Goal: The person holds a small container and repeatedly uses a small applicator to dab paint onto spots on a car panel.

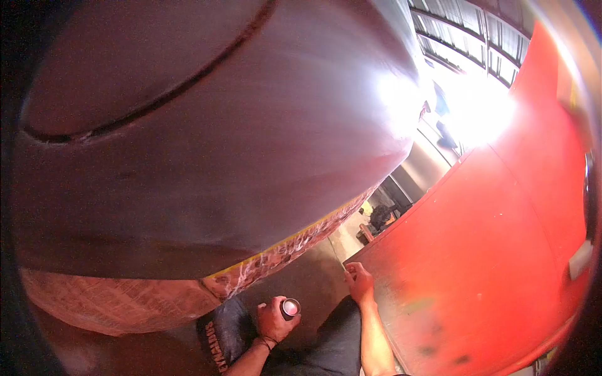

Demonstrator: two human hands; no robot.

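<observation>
My left hand (271, 321) is wrapped round a small dark can (290, 308), its round end turned up toward me and lit pink. It is low in the view, in front of my dark trousers (338, 341). My right hand (360, 283) is closed, its fingertips pinched together beside the lower left edge of a red car-body panel (489, 232). Whether something thin is in those fingers I cannot make out. Above both hands spreads a large dull dark body panel (251, 156), its lower edge lined with yellow tape (295, 235) and masking paper (113, 301).
A strong light (476, 113) glares between the two panels at the upper right. Beyond the gap, dark items (380, 216) lie on the floor (348, 241). Metal roof beams (476, 28) show at the top. Dark smudges (429, 341) mark the red panel.
</observation>
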